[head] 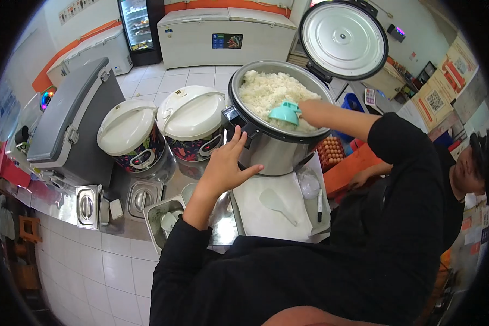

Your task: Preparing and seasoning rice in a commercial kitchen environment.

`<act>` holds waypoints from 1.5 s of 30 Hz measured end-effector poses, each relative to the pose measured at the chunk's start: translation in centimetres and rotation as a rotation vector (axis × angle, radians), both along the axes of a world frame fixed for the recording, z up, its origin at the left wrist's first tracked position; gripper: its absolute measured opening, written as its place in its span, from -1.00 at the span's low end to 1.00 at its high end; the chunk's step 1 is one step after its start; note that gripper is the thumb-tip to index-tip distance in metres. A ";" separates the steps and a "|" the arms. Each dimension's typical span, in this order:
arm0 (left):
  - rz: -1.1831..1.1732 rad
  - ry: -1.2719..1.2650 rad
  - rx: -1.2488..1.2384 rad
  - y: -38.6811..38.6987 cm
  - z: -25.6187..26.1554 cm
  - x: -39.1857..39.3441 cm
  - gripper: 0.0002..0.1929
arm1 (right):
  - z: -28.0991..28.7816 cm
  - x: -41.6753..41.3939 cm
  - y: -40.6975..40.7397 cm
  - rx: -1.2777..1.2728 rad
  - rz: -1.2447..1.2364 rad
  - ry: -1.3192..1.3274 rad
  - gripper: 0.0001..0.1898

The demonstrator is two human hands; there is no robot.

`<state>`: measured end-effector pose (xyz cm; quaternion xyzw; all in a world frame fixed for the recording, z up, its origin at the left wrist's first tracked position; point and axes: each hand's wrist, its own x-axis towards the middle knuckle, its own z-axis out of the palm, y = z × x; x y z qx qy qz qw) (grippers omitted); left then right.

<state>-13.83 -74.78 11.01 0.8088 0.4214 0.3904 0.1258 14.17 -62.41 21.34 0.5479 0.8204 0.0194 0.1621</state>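
A large steel rice cooker (275, 153) stands before me with its round lid (343, 38) raised. White cooked rice (269, 87) fills much of its pot. My right hand (311, 113) grips a turquoise plastic scoop (284, 113), whose bowl rests in the rice near the pot's near right side. My left hand (229, 163) is spread with nothing in it, close to the cooker's front latch (233, 116); whether a fingertip touches the cooker I cannot tell. On white paper (252, 203) below the cooker lies a pale rice paddle (277, 205).
Two patterned rice jars with white lids (192, 112) (126, 126) and a grey cooler box (79, 122) stand to the left. Steel containers (163, 224) sit along the counter's near edge. Eggs (331, 151) and a marker (320, 205) lie to the right, where another person (452, 183) stands close.
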 end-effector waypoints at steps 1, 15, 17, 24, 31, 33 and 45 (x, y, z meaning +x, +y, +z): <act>-0.008 -0.002 -0.037 -0.2 0.3 0.0 -0.08 | 0.2 -0.4 -0.6 -0.013 0.020 0.010 -0.74; -0.091 0.148 -0.175 -0.3 2.1 -0.4 0.10 | 0.6 0.9 1.4 -0.256 0.168 0.098 -0.64; -0.125 0.120 -0.235 -0.1 2.4 -1.0 0.14 | 0.1 0.7 2.4 -0.325 0.229 0.098 -0.64; -0.100 0.184 -0.266 -0.3 3.0 -0.7 0.14 | 1.7 3.3 2.9 -0.369 0.278 0.216 -0.67; -0.054 0.188 -0.215 -0.3 2.5 -0.3 0.10 | 1.9 3.4 2.6 -0.669 -0.107 0.271 -0.70; -0.044 0.189 -0.229 -0.8 2.4 -0.6 0.08 | 1.8 3.4 3.1 -0.798 -0.177 0.298 -0.69; 0.048 -0.049 -0.284 -9.1 -3.4 -11.8 -0.15 | 3.4 5.1 1.2 -0.681 -0.768 0.958 -0.58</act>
